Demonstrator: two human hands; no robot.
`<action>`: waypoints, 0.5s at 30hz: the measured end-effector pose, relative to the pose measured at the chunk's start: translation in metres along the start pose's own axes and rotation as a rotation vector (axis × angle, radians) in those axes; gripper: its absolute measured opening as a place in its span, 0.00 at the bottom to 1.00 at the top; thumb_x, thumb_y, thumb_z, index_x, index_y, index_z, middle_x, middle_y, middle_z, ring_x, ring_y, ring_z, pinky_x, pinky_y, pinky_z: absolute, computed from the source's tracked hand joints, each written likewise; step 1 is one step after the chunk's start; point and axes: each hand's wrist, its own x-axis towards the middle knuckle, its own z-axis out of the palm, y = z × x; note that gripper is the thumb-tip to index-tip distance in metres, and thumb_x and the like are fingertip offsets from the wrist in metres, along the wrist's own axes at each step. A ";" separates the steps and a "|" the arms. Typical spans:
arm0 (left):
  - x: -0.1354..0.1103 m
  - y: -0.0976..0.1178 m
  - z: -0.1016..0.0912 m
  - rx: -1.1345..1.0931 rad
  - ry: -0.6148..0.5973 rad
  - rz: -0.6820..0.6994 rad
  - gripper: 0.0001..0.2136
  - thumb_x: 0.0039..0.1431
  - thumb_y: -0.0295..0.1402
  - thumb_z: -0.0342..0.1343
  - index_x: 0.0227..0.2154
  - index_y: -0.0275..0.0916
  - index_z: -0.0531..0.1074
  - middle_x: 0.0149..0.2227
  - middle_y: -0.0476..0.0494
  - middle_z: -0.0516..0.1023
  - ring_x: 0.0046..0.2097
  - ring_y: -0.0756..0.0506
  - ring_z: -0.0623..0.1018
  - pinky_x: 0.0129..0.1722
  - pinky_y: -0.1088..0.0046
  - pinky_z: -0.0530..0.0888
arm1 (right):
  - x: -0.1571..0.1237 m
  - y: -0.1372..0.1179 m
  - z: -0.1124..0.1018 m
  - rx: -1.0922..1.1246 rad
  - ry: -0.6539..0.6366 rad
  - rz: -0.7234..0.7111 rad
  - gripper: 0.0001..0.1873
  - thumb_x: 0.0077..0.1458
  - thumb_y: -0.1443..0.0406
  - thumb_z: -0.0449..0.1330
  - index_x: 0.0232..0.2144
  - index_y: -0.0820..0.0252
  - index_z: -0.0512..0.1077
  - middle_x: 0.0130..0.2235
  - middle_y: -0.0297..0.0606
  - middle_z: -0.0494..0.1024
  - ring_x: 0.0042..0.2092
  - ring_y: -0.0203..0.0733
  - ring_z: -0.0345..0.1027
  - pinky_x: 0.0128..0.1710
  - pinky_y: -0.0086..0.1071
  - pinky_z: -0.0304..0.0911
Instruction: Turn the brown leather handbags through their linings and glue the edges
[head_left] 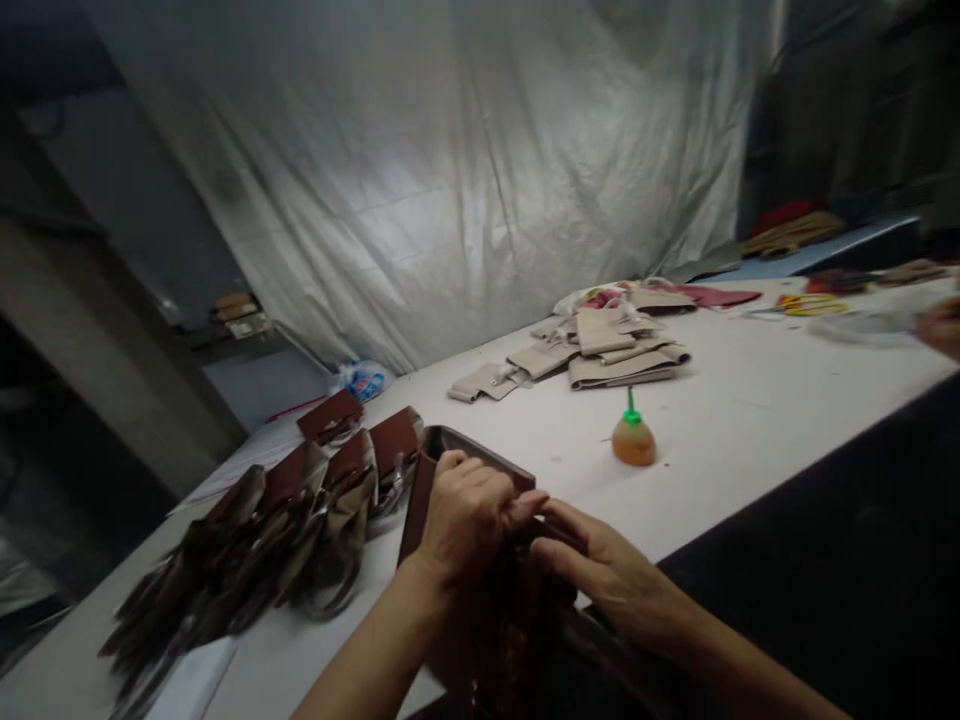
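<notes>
A dark brown handbag point(417, 505) with a stiff rim is in front of me at the table's near edge, its lower part in shadow. My left hand point(471, 505) is closed over the bag's top edge, its fingers folded inside the rim. At the bag's right corner my right hand point(600, 565) pinches the edge between thumb and fingers, close to my left thumb. The exact part of the bag under those fingertips is hidden. Beyond my right hand stands a squeeze bottle point(634, 442) with orange contents and a green nozzle.
Brown bags with straps point(300, 510) lie in a row on the left of the white table point(727, 420). Beige folded pieces point(600, 345) are heaped at the back. Yellow-handled scissors point(810, 304) lie farther right, near another person's hand point(939, 325). A plastic sheet point(480, 180) hangs behind.
</notes>
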 end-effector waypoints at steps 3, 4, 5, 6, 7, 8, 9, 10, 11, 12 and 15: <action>-0.004 0.000 -0.002 0.031 0.019 -0.049 0.23 0.62 0.47 0.53 0.15 0.38 0.66 0.16 0.51 0.69 0.23 0.51 0.67 0.34 0.69 0.58 | -0.003 0.005 0.004 0.087 0.007 0.017 0.26 0.57 0.62 0.58 0.58 0.56 0.62 0.56 0.41 0.71 0.57 0.45 0.64 0.59 0.40 0.58; -0.005 0.001 -0.001 0.043 0.025 -0.058 0.23 0.62 0.48 0.53 0.16 0.38 0.66 0.16 0.50 0.70 0.23 0.51 0.67 0.33 0.68 0.58 | -0.005 0.006 0.006 0.085 0.019 0.032 0.29 0.55 0.63 0.60 0.59 0.55 0.61 0.57 0.42 0.70 0.59 0.45 0.63 0.60 0.40 0.58; -0.005 0.003 0.000 0.053 0.027 -0.062 0.23 0.62 0.48 0.53 0.17 0.38 0.67 0.16 0.50 0.70 0.23 0.50 0.68 0.33 0.68 0.58 | -0.007 0.006 0.008 0.066 0.034 0.055 0.32 0.52 0.64 0.62 0.59 0.54 0.60 0.57 0.42 0.70 0.58 0.46 0.63 0.59 0.40 0.59; -0.005 0.005 0.002 0.057 0.022 -0.061 0.22 0.62 0.49 0.52 0.19 0.38 0.68 0.17 0.50 0.71 0.23 0.50 0.68 0.33 0.68 0.58 | -0.008 0.006 0.010 0.032 0.053 0.082 0.33 0.50 0.65 0.63 0.58 0.54 0.61 0.55 0.41 0.72 0.57 0.47 0.65 0.58 0.40 0.60; -0.005 0.008 0.005 0.057 0.011 -0.057 0.21 0.62 0.49 0.52 0.20 0.38 0.70 0.17 0.50 0.72 0.23 0.50 0.69 0.34 0.68 0.59 | -0.009 0.006 0.012 -0.009 0.074 0.112 0.32 0.48 0.66 0.64 0.56 0.54 0.63 0.53 0.41 0.74 0.55 0.47 0.67 0.56 0.40 0.63; -0.004 0.011 0.008 0.054 0.001 -0.044 0.21 0.62 0.50 0.51 0.22 0.39 0.70 0.18 0.50 0.72 0.23 0.50 0.70 0.33 0.68 0.59 | -0.010 0.006 0.014 -0.051 0.090 0.143 0.30 0.46 0.67 0.64 0.53 0.55 0.66 0.49 0.40 0.77 0.52 0.48 0.70 0.53 0.40 0.65; -0.003 0.014 0.010 0.047 -0.012 -0.020 0.21 0.62 0.50 0.51 0.24 0.39 0.71 0.18 0.50 0.73 0.24 0.50 0.71 0.34 0.68 0.60 | -0.010 0.007 0.015 -0.081 0.090 0.178 0.25 0.45 0.66 0.65 0.49 0.56 0.70 0.45 0.40 0.79 0.49 0.50 0.72 0.49 0.40 0.68; -0.003 0.017 0.010 0.036 -0.016 0.008 0.20 0.62 0.50 0.50 0.26 0.38 0.72 0.19 0.50 0.73 0.24 0.49 0.71 0.34 0.67 0.61 | -0.010 0.008 0.016 -0.083 0.080 0.205 0.21 0.45 0.65 0.65 0.45 0.57 0.72 0.42 0.40 0.80 0.45 0.51 0.74 0.45 0.40 0.70; -0.003 0.018 0.008 0.019 -0.004 0.036 0.19 0.62 0.51 0.51 0.30 0.38 0.72 0.20 0.50 0.74 0.25 0.49 0.73 0.35 0.67 0.62 | -0.010 0.009 0.015 -0.052 0.065 0.220 0.19 0.45 0.64 0.66 0.42 0.57 0.74 0.40 0.41 0.80 0.43 0.52 0.74 0.43 0.40 0.71; -0.003 0.018 0.004 -0.001 0.029 0.045 0.20 0.61 0.51 0.51 0.35 0.37 0.72 0.23 0.49 0.76 0.28 0.48 0.74 0.37 0.67 0.64 | -0.011 0.011 0.012 0.011 0.057 0.226 0.18 0.44 0.64 0.67 0.41 0.57 0.74 0.39 0.41 0.80 0.42 0.52 0.75 0.42 0.40 0.71; -0.015 0.008 -0.020 -0.062 0.206 -0.085 0.25 0.59 0.50 0.54 0.51 0.36 0.66 0.41 0.40 0.79 0.44 0.43 0.76 0.50 0.62 0.67 | -0.015 0.022 -0.004 0.290 0.127 0.253 0.25 0.43 0.64 0.69 0.47 0.56 0.74 0.43 0.43 0.80 0.44 0.54 0.75 0.45 0.42 0.70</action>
